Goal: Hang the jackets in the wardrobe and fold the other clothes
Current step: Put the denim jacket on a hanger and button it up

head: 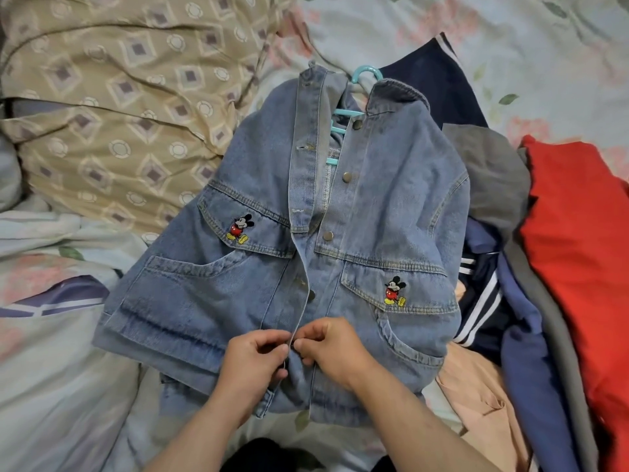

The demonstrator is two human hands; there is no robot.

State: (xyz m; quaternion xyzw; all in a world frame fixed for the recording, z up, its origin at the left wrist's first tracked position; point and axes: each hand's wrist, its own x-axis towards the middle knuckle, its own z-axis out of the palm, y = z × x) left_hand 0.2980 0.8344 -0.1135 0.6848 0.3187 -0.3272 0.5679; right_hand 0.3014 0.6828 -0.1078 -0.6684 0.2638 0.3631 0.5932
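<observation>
A patterned beige pillow [112, 107] lies at the left on the floral bedsheet [391, 25]. At centre a denim jacket [391, 199] lies front-up on a turquoise hanger [366, 71]. The left hand [253, 361] and right hand [332, 345] pinch its front edges together near the hem. Other clothes [578, 233] are heaped at the right.

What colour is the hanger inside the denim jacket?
Light turquoise blue hanger, seen best in the head view at the jacket collar.
</observation>
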